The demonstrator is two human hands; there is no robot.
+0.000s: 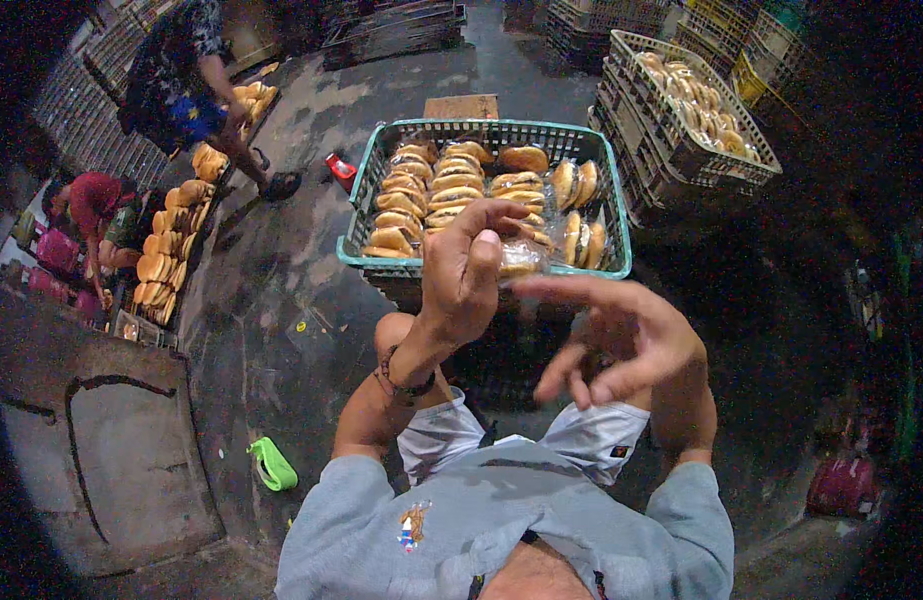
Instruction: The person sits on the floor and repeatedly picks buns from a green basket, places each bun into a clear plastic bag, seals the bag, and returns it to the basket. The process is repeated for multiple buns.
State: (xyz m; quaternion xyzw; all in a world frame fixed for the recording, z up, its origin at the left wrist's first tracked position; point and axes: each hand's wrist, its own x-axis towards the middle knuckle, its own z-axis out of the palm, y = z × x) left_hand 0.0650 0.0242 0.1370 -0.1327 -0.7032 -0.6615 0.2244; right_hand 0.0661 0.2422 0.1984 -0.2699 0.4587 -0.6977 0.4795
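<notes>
Over the front rim of a green plastic crate (pixel 486 125), my left hand (pixel 465 274) is raised with its fingers curled. A bun in a clear plastic bag (pixel 523 259) hangs by its fingertips, in front of the rim; the exact grip is hidden. My right hand (pixel 634 341) is blurred, its fingers apart and nothing held. Its index finger points left, close under the bagged bun; whether it touches cannot be told. Rows of bagged filled buns (pixel 455 184) stand in the crate, with more bagged buns (pixel 583 240) along its right side.
At right, stacked crates (pixel 686 112) hold bagged buns on top. Unbagged buns (pixel 165 251) line the floor at left, beside a crouching person (pixel 93 217) and a standing person (pixel 176 82). A red object (pixel 342 171), a green tape roll (pixel 274 465) and a cardboard sheet (pixel 123 450) lie around.
</notes>
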